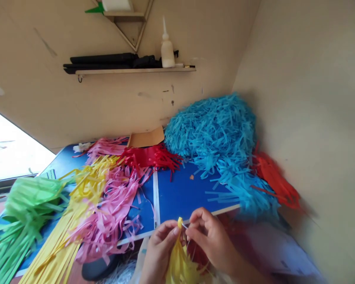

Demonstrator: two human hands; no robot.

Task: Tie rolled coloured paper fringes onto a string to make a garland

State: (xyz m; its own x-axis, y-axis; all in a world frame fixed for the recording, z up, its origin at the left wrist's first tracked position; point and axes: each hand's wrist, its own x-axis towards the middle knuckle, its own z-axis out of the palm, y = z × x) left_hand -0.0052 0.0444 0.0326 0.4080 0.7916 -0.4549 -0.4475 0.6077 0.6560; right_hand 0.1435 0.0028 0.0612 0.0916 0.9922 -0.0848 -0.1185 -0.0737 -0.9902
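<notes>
In front of the table edge, my left hand pinches a yellow paper tassel just below its looped top, its strips hanging down. My right hand is closed close beside it, thumb and fingertips pinching a thin whitish strand that runs to the tassel's neck. What the strand is made of is too small to tell. Pink fringed strips lie on the table to the left of my hands.
A blue table bears yellow strips, green fringe, red fringe, a brown card piece and a big light-blue heap. Orange-red fringe hangs at right. A wall shelf holds a bottle.
</notes>
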